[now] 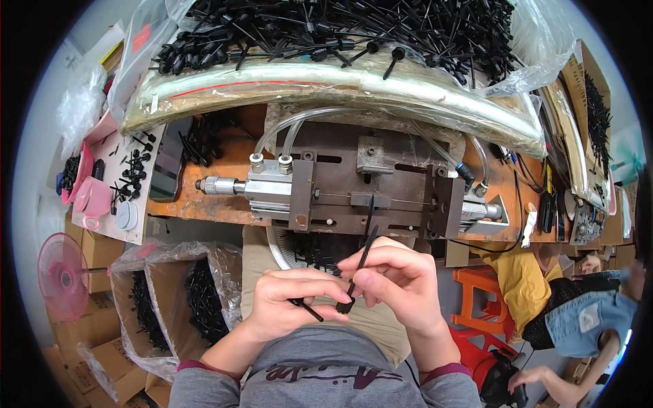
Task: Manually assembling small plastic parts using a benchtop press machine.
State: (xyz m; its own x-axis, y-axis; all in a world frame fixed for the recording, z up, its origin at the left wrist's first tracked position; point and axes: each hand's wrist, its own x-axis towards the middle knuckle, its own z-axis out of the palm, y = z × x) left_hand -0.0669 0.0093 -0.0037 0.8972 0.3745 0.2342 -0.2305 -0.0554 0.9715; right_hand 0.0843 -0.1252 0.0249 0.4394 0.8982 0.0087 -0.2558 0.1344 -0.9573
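Seemingly mid-alignment by hand: holding black stemmed part [366, 250] short of near edge of desk [183, 209], clamping stem with fingers of right hand [405, 284], head with left hand's [282, 302], plus second black rod [311, 311]; next, probably needing steady two-handed grip

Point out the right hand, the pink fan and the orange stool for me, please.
Right hand [409, 288]: head view, near the thumb's base.
Pink fan [64, 277]: head view, near the middle of its grille.
Orange stool [477, 275]: head view, on its upper part.
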